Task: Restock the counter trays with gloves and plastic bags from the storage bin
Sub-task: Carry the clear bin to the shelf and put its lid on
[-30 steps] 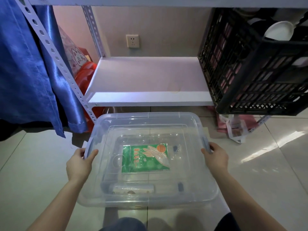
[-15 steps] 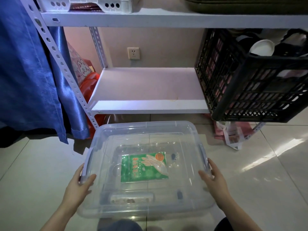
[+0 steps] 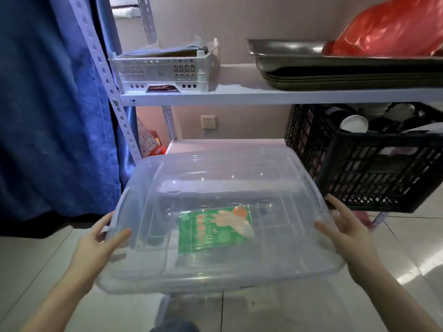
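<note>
A clear lidded plastic storage bin (image 3: 215,183) hangs in the air in front of the shelf, held by both side handles. Inside it lies a green packet of disposable gloves (image 3: 211,233) with a hand printed on it. My left hand (image 3: 96,245) grips the bin's left handle, thumb on the lid's edge. My right hand (image 3: 347,236) holds the right handle, fingers partly behind the rim. The bin tilts slightly toward me.
A white metal shelf unit (image 3: 263,95) stands ahead. Its upper shelf carries a white perforated basket (image 3: 163,73), stacked metal trays (image 3: 335,68) and a red plastic bag (image 3: 388,27). A black crate (image 3: 364,168) with cups sits right. Blue curtain (image 3: 48,104) hangs left.
Both hands have lifted the bin off the tiled floor, up toward shelf height. My view has risen, so the upper shelf with basket, trays and red bag now shows.
</note>
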{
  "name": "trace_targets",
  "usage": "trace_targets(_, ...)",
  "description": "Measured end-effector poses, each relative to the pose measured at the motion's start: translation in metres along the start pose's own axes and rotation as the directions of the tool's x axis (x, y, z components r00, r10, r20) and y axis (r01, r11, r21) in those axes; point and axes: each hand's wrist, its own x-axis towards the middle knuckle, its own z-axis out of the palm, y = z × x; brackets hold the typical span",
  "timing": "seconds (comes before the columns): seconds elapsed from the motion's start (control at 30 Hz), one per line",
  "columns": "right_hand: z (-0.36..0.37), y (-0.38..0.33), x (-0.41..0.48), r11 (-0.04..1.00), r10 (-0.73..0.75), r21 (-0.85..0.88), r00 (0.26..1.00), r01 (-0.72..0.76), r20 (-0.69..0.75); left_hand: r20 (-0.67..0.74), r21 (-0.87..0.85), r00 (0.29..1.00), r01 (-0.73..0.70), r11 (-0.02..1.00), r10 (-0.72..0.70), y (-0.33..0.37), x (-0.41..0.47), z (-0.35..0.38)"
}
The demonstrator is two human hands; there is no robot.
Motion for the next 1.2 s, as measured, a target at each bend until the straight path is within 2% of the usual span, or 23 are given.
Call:
trace_targets(0.17, -0.003, -0.06, 0.034, 0.998, -0.051, 0.016, 0.997, 0.053, -0.06, -0.008, -0.014, 0.995, -0.104, 0.995, 0.104, 0.064, 0.035, 0.015)
trace_targets(0.33, 0.005, -0.083, 0.069, 0.998, -0.067, -0.019, 0.989, 0.065, -0.135, 0.026, -0.099, 0.993, -0.112, 0.989, 0.116, 0.102, 0.08, 0.043)
trace_targets(0.5, 0.027, -0.084, 0.102, 0.999, -0.042, -0.031, 0.963, 0.035, -0.268, 0.026, -0.188, 0.996, -0.078, 0.979, 0.084, 0.111, 0.127, 0.073)
trace_targets(0.63, 0.049, -0.085, 0.13, 0.998, -0.019, -0.06, 0.929, -0.004, -0.369, -0.036, -0.169, 0.994, -0.11, 0.979, 0.106, 0.126, 0.162, 0.092)
trace_targets(0.7, 0.06, -0.089, 0.146, 0.996, -0.003, -0.081, 0.912, -0.033, -0.409, -0.084, -0.007, 0.983, -0.165, 0.986, 0.163, 0.136, 0.174, 0.103)
trace_targets(0.77, 0.071, -0.093, 0.163, 0.991, 0.013, -0.115, 0.902, -0.069, -0.432, -0.101, 0.259, 0.923, -0.335, 0.906, 0.37, 0.14, 0.173, 0.113)
trace_targets(0.8, 0.075, -0.095, 0.171, 0.988, 0.013, -0.134, 0.899, -0.08, -0.438, -0.063, 0.366, 0.861, -0.451, 0.814, 0.505, 0.14, 0.167, 0.119)
trace_targets(0.87, 0.082, -0.097, 0.187, 0.981, 0.009, -0.168, 0.892, -0.095, -0.451, 0.106, 0.522, 0.696, -0.646, 0.556, 0.71, 0.127, 0.152, 0.132)
trace_targets(0.9, 0.084, -0.096, 0.194, 0.979, 0.007, -0.176, 0.888, -0.099, -0.46, 0.201, 0.564, 0.626, -0.703, 0.434, 0.753, 0.119, 0.143, 0.138)
trace_targets(0.97, 0.085, -0.095, 0.205, 0.974, -0.019, -0.207, 0.881, -0.09, -0.473, 0.339, 0.619, 0.551, -0.741, 0.261, 0.762, 0.105, 0.135, 0.147)
trace_targets(1.1, 0.082, -0.096, 0.22, 0.958, -0.132, -0.287, 0.882, -0.004, -0.453, 0.343, 0.72, 0.58, -0.667, 0.19, 0.739, 0.11, 0.138, 0.156)
trace_targets(1.17, 0.082, -0.097, 0.218, 0.92, -0.27, -0.376, 0.877, 0.113, -0.397, 0.354, 0.75, 0.617, -0.636, 0.181, 0.703, 0.115, 0.138, 0.158)
trace_targets(1.2, 0.083, -0.098, 0.213, 0.867, -0.379, -0.457, 0.859, 0.2, -0.343, 0.356, 0.758, 0.637, -0.624, 0.187, 0.683, 0.118, 0.138, 0.16)
